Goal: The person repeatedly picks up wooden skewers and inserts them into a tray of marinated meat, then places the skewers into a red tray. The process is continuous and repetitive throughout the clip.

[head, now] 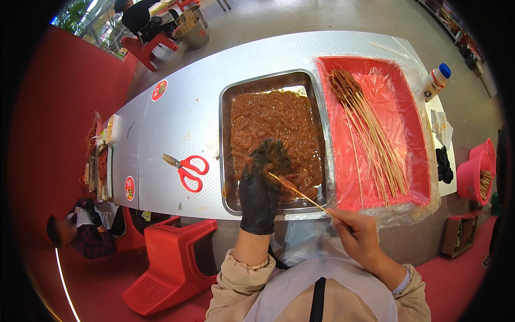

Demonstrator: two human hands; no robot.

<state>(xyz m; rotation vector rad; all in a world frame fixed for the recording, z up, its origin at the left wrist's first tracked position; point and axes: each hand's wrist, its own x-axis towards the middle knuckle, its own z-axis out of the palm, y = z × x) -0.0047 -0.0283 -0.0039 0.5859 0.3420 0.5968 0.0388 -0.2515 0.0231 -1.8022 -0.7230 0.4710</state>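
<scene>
Bent over a steel tray (225,133) of sauced, sliced meat (273,116), my left hand (263,181) wears a black glove smeared with brown sauce. Its fingers curl around some of the meat, most of which they hide. Bare, my right hand (356,231) pinches the near end of a thin bamboo skewer (307,198) in front of the tray. That skewer slants up to the left, its far end at my gloved palm. A strip of meat hangs along it near the glove. To the right, a plastic-lined red tray (406,120) holds many loaded skewers (374,141), meat ends away from me.
Red-handled scissors (189,169) lie left of the steel tray on the metal table (161,120). A blue-capped bottle (436,81) and a black glove (444,165) are at the right. A red stool (173,261) stands at lower left. Two people sit farther off.
</scene>
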